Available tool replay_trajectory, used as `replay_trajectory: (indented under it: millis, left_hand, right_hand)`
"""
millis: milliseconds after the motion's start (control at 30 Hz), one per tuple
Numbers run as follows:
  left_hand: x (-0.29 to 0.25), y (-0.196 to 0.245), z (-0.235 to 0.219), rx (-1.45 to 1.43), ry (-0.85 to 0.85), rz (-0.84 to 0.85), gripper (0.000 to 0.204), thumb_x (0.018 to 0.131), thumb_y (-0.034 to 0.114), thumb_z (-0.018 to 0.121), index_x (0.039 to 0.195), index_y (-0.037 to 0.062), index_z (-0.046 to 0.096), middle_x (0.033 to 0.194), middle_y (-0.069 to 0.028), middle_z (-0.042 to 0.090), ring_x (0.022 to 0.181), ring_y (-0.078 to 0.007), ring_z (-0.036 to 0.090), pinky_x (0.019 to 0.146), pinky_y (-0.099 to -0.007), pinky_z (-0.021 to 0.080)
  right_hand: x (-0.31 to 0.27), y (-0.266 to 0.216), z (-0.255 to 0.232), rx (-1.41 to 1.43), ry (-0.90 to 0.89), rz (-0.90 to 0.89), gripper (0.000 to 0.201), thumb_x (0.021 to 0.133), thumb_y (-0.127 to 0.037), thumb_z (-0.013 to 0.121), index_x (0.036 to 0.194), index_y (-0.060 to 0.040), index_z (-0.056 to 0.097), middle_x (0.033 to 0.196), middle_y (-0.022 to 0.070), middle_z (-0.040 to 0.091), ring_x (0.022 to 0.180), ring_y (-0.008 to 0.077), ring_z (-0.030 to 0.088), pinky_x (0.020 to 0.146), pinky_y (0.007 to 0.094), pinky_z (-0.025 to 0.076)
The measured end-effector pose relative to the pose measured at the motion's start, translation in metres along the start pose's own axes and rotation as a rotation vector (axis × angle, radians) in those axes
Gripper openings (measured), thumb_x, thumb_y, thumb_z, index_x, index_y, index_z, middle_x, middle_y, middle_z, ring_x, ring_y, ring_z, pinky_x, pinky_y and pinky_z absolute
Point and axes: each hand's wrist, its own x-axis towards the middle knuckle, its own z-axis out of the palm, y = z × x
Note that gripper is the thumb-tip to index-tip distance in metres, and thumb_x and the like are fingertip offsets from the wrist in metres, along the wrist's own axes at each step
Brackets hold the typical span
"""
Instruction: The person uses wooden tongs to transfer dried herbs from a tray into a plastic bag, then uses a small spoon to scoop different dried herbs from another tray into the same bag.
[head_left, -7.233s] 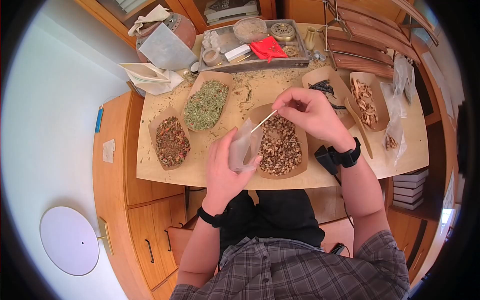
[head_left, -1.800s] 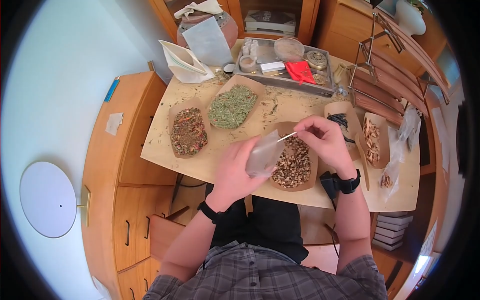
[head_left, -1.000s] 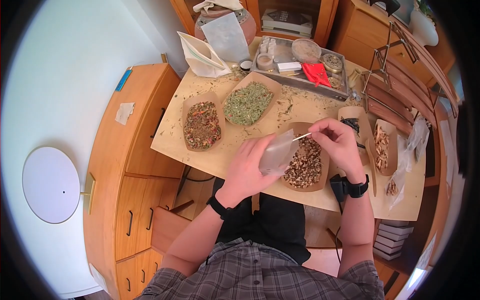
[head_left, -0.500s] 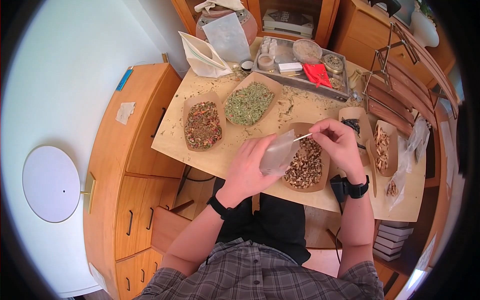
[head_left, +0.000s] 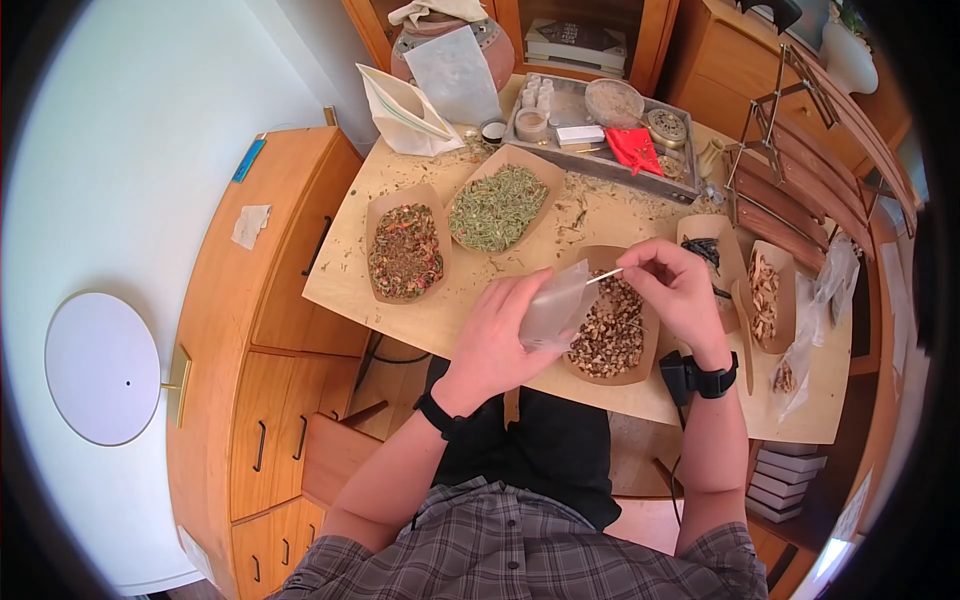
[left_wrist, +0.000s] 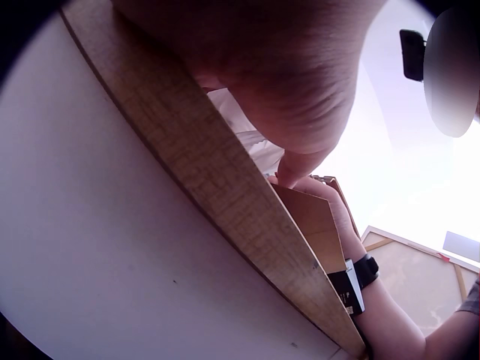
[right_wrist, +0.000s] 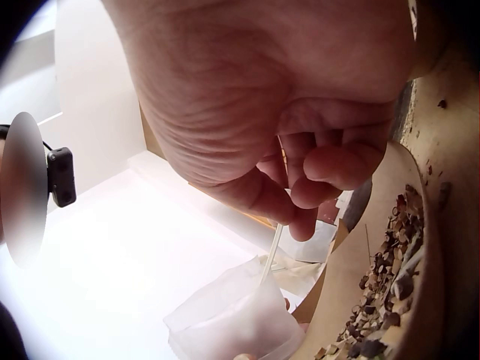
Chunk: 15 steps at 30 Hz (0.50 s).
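Note:
My left hand (head_left: pixel 495 335) holds a small translucent bag (head_left: pixel 555 312), fingers behind it and thumb along its lower edge. The bag leans to the right, mouth toward my other hand. Between thumb and fingertips, my right hand (head_left: pixel 677 288) pinches a thin whitish stick (head_left: pixel 604 274). In the right wrist view the stick (right_wrist: pixel 271 255) slants down into the mouth of the bag (right_wrist: pixel 232 319). Below both hands lies a paper tray (head_left: pixel 648 350) of chopped brown pieces (head_left: pixel 608 335). The left wrist view shows mostly the palm side of my left hand (left_wrist: pixel 289 82).
Paper trays with reddish mixed herbs (head_left: pixel 406 250) and green cut herbs (head_left: pixel 498 205) lie on the left. Dark strips (head_left: pixel 702 250), pale slices (head_left: pixel 764 300) and a wooden spatula (head_left: pixel 743 325) are on the right. A grey wooden tray (head_left: pixel 600 160) and an upright pouch (head_left: pixel 405 115) stand behind.
Since the oldest frame the head view has turned, the bag has tipped further right and the stick lies flatter. Over the last second the hands, bag and stick hold almost still.

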Motion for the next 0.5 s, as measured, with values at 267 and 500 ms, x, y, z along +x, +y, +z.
replay_trajectory:
  millis: [267, 500]
  left_hand:
    - [0.0003, 0.0002, 0.0003, 0.003, 0.012, 0.015, 0.083, 0.081, 0.031, 0.098, 0.150, 0.0027, 0.060, 0.128, -0.0204, 0.070, 0.116, -0.0418, 0.068, 0.100, -0.0511, 0.056]
    - [0.0002, 0.0006, 0.0000, -0.005, 0.005, 0.005, 0.082, 0.082, 0.030, 0.098, 0.149, 0.0027, 0.060, 0.127, -0.0204, 0.070, 0.116, -0.0416, 0.068, 0.098, -0.0510, 0.056]
  right_hand:
    - [0.0000, -0.0002, -0.0002, 0.005, -0.010, -0.002, 0.011, 0.106, -0.001, 0.073, 0.116, -0.0005, 0.078, 0.103, 0.0012, 0.081, 0.093, 0.0057, 0.072, 0.083, 0.0238, 0.057]
    - [-0.0003, -0.0009, 0.0002, -0.005, -0.021, 0.010, 0.011, 0.106, -0.001, 0.073, 0.116, -0.0001, 0.078, 0.103, 0.0013, 0.081, 0.092, 0.0053, 0.072, 0.082, 0.0238, 0.057]
